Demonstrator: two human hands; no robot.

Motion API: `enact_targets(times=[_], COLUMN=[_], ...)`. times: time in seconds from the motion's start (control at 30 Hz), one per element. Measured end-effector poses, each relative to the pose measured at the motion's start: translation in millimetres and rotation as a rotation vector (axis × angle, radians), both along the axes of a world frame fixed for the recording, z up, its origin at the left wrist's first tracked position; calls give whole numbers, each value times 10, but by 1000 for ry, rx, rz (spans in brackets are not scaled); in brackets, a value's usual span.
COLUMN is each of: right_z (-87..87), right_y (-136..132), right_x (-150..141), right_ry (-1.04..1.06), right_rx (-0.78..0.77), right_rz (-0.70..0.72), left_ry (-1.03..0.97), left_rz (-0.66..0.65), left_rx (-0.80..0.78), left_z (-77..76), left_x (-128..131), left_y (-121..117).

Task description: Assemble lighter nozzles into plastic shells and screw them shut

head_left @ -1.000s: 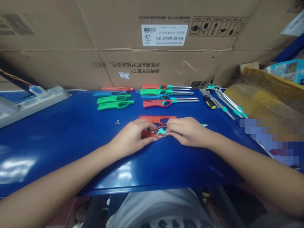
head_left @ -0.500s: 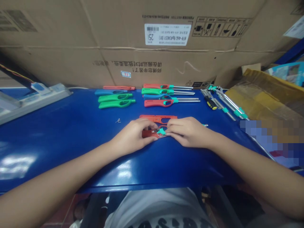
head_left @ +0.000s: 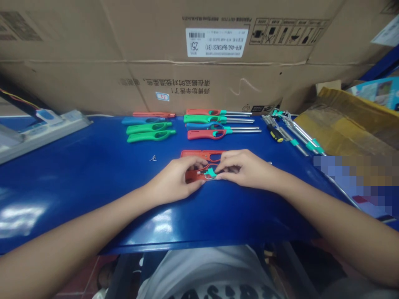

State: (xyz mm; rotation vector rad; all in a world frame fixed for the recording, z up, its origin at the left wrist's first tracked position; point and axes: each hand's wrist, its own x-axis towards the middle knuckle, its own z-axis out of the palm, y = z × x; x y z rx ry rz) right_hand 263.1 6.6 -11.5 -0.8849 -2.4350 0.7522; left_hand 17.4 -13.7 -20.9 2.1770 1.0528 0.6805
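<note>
An open red lighter shell half (head_left: 191, 176) lies on the blue table, inner side up. My left hand (head_left: 173, 177) is closed around its left end, thumb at the near edge and fingers at the far edge. In the shell sits a green trigger (head_left: 211, 172) with a thin pale wire looping below it. At the trigger's right side, my right hand (head_left: 249, 168) pinches with thumb and fingertips; its palm hides the shell's right end. Just behind lies a second red shell half (head_left: 196, 154), partly covered by my right fingers.
Behind are several lighters with metal tubes (head_left: 240, 130) and several green, blue and red handles (head_left: 151, 136). Small screws (head_left: 153, 158) lie at left. To the right are a black-yellow screwdriver (head_left: 275, 134), metal tubes (head_left: 301, 133) and a carton (head_left: 346, 120). A power strip (head_left: 62, 128) stands left.
My right hand has shifted slightly up and left, showing more of the green trigger. The left hand stays around the shell. The whole view has moved a little.
</note>
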Motion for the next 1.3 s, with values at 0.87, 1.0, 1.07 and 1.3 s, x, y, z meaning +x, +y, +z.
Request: enact_targets(times=[0.87, 1.0, 1.07, 1.3], right_z=[-47, -36, -31, -41], right_y=[-14, -8, -7, -7], right_x=[14, -20, -24, 30], right_ry=[-127, -56, -56, -162], right_rx=[305, 176, 184, 375], right_rz=[133, 60, 47, 115], left_ry=[16, -1, -11, -10], left_rz=[61, 73, 75, 77], left_rx=[24, 1, -18, -48], left_z=[-29, -16, -13, -45], left_x=[67, 74, 79, 63], left_y=[-5, 1, 1, -7])
